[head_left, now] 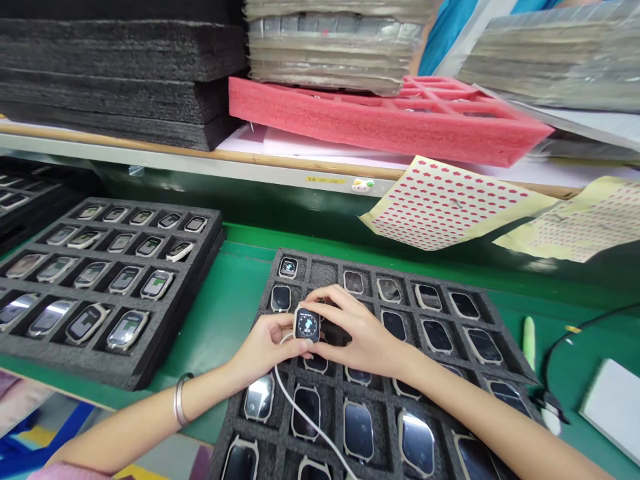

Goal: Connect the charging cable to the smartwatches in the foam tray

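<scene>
Both my hands hold a small smartwatch body [307, 324] with a lit round screen, just above a black foam tray [503, 340] of watch bodies. My left hand [264, 345] grips its lower left side, and a white cable [300, 413] runs from under the watch toward me. My right hand [357, 333] closes over its right and top edges. The tray holds several watch bodies in pockets, one at the back left [289, 267] with its screen lit. A metal bangle [181, 399] sits on my left wrist.
A second black foam tray [200, 250] full of watch bodies lies at the left on the green bench. Sheets of red dot stickers [445, 203] hang off the shelf edge. On the shelf stand black foam stacks [115, 67] and a pink foam tray [390, 117]. A green pen [529, 341] and a white pad [613, 407] lie right.
</scene>
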`<action>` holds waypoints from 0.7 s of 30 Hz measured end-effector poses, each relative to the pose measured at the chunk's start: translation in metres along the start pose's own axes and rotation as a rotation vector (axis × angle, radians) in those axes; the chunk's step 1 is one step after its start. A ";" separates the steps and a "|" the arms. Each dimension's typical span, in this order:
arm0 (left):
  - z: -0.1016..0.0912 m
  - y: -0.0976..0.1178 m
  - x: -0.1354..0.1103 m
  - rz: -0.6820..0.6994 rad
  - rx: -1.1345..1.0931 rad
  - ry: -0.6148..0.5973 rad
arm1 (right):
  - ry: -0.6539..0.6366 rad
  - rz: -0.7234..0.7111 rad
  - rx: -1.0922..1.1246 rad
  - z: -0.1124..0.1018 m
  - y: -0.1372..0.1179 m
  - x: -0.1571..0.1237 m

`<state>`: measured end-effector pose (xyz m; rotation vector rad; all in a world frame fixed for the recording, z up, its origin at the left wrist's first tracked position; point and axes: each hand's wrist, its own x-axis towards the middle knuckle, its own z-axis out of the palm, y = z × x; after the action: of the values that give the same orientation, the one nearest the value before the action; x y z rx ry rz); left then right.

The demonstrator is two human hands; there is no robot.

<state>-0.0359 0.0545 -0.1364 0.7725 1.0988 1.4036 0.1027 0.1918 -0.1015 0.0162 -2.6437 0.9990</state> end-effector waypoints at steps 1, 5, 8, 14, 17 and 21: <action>0.000 0.000 0.000 -0.003 0.020 0.001 | -0.009 0.012 -0.055 -0.001 -0.002 0.000; 0.001 -0.002 -0.003 -0.031 0.030 -0.011 | -0.037 0.061 -0.124 -0.005 -0.008 -0.001; 0.004 -0.003 -0.004 0.006 0.034 0.003 | -0.033 0.087 0.001 -0.007 -0.008 0.000; 0.004 -0.004 -0.003 0.056 0.100 0.025 | -0.057 0.110 0.039 -0.004 -0.008 -0.001; 0.004 -0.009 -0.004 0.065 0.122 0.056 | -0.045 0.117 -0.014 0.002 -0.010 -0.004; 0.004 -0.012 -0.007 0.091 0.079 0.043 | 0.014 0.104 -0.059 0.011 -0.010 -0.007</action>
<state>-0.0265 0.0472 -0.1452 0.8618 1.1705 1.4655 0.1074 0.1762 -0.1052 -0.1419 -2.6839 0.9489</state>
